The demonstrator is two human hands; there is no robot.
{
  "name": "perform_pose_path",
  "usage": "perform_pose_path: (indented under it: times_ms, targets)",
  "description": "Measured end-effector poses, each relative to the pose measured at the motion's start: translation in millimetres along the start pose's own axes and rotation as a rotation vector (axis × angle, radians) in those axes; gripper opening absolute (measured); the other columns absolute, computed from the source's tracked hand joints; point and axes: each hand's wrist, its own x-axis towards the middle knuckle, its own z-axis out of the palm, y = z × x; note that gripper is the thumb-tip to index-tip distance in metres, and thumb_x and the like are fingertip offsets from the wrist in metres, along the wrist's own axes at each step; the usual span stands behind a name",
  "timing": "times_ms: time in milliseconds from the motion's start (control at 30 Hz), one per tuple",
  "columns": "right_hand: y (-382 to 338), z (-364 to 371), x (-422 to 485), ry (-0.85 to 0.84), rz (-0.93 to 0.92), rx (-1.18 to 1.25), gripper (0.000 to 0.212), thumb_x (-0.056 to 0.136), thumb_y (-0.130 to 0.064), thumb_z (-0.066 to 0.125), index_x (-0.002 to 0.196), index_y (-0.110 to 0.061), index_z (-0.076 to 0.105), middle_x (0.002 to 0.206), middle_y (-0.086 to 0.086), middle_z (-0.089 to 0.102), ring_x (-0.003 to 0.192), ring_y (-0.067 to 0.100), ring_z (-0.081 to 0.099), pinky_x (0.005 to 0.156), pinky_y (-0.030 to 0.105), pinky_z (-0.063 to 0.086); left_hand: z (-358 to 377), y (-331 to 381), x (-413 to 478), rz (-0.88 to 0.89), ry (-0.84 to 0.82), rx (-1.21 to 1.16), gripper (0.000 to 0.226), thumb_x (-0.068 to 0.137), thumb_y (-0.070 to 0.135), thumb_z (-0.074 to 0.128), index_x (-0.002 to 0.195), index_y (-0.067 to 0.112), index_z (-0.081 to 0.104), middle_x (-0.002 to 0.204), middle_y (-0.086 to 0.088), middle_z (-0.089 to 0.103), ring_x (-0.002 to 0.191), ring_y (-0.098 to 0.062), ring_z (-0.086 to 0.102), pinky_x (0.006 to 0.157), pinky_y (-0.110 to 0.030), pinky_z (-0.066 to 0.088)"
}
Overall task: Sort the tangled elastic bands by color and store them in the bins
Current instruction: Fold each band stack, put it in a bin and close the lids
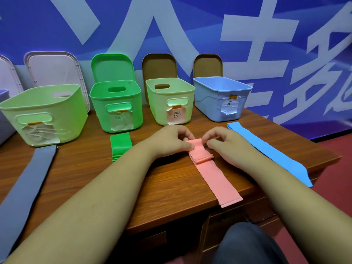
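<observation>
A pink elastic band lies on the wooden table, its far end folded over into a thick stack. My left hand pinches the left side of that fold, and my right hand pinches its right side. A folded green band sits in front of the bright green bin. Along the right side of the table stretches a flat blue band, in front of the blue bin. A grey band runs down the left side. A pale green bin with a pink label stands behind my hands.
A large pale green bin stands at the far left. Several lids lean against the blue wall behind the bins. The table's front edge runs diagonally below the pink band, and my knee shows beneath it.
</observation>
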Motion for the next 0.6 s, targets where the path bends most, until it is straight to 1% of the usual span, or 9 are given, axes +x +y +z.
perform_pose_path:
  times_ms: [33,67,133,233,333,400,500,533,600]
  targets:
    - [-1.9,-0.5,6.5,-0.019,0.024,-0.037,0.023,0.097,-0.03,0.069,0.117,-0.042,0.072,0.116,-0.022,0.067,0.104,0.001,0.064,0.088,0.026,0.052,0.6,-0.3,0.5,0.001,0.006,-0.028,0.022,0.085,0.033,0.084,0.105,0.037,0.076,0.102,0.012,0.075,0.094,-0.005,0.069,0.087,-0.027,0.055]
    - [-4.0,-0.6,13.1,-0.06,0.034,-0.08,0.034,0.095,-0.034,0.072,0.128,-0.043,0.067,0.12,-0.025,0.065,0.107,-0.001,0.063,0.091,0.026,0.053,0.9,-0.2,0.2,0.003,0.006,-0.053,0.024,0.085,0.03,0.085,0.106,0.035,0.076,0.102,0.007,0.075,0.091,-0.005,0.069,0.086,-0.026,0.054]
    - [-8.8,-0.8,25.9,-0.151,0.04,-0.161,0.045,0.093,-0.036,0.074,0.136,-0.042,0.065,0.119,-0.027,0.065,0.111,-0.002,0.063,0.096,0.026,0.052,1.5,0.5,-0.1,-0.001,-0.002,-0.106,0.03,0.085,0.024,0.086,0.112,0.031,0.073,0.101,-0.001,0.075,0.084,-0.006,0.068,0.085,-0.027,0.055]
    - [-17.2,-4.4,37.1,-0.225,0.069,-0.168,0.032,0.093,-0.032,0.077,0.123,-0.042,0.073,0.107,-0.017,0.071,0.102,0.005,0.066,0.09,0.03,0.053,0.4,-0.6,1.1,-0.03,0.0,-0.18,0.037,0.085,0.019,0.087,0.117,0.025,0.069,0.09,0.005,0.073,0.078,-0.005,0.067,0.083,-0.029,0.055]
    - [-17.7,-5.4,45.0,-0.265,0.077,-0.133,0.018,0.093,-0.032,0.079,0.107,-0.043,0.08,0.101,-0.015,0.075,0.1,0.008,0.067,0.088,0.033,0.053,-0.4,-3.3,2.9,-0.05,0.025,-0.187,0.039,0.086,0.021,0.087,0.119,0.024,0.066,0.092,0.005,0.074,0.077,-0.004,0.068,0.08,-0.027,0.053]
    - [-16.4,-2.6,51.0,-0.236,0.068,-0.094,0.011,0.092,-0.034,0.081,0.1,-0.041,0.081,0.099,-0.015,0.076,0.1,0.01,0.067,0.085,0.033,0.052,1.1,-6.0,5.0,-0.049,0.061,-0.215,0.045,0.085,0.029,0.088,0.122,0.025,0.064,0.099,0.002,0.076,0.08,-0.005,0.068,0.081,-0.028,0.052]
    - [-16.2,5.0,61.1,-0.142,0.033,-0.07,0.009,0.092,-0.031,0.079,0.099,-0.036,0.078,0.1,-0.013,0.075,0.098,0.011,0.067,0.08,0.032,0.05,2.8,-8.9,7.6,-0.077,0.103,-0.236,0.061,0.08,0.045,0.089,0.131,0.028,0.06,0.109,0.002,0.074,0.092,-0.007,0.07,0.08,-0.027,0.052]
    - [-16.4,7.7,64.5,-0.102,0.023,-0.059,0.008,0.095,-0.028,0.077,0.1,-0.034,0.077,0.1,-0.012,0.074,0.095,0.011,0.067,0.076,0.03,0.049,3.2,-9.3,8.4,-0.081,0.107,-0.218,0.064,0.08,0.045,0.089,0.134,0.028,0.059,0.109,0.004,0.074,0.095,-0.007,0.071,0.08,-0.026,0.052]
    - [-17.8,12.3,70.2,-0.047,0.012,-0.014,0.009,0.099,-0.023,0.073,0.101,-0.031,0.075,0.095,-0.01,0.075,0.086,0.01,0.068,0.071,0.027,0.048,3.6,-8.8,9.6,-0.083,0.119,-0.18,0.062,0.082,0.038,0.088,0.135,0.026,0.059,0.104,0.01,0.075,0.094,-0.003,0.07,0.078,-0.024,0.051]
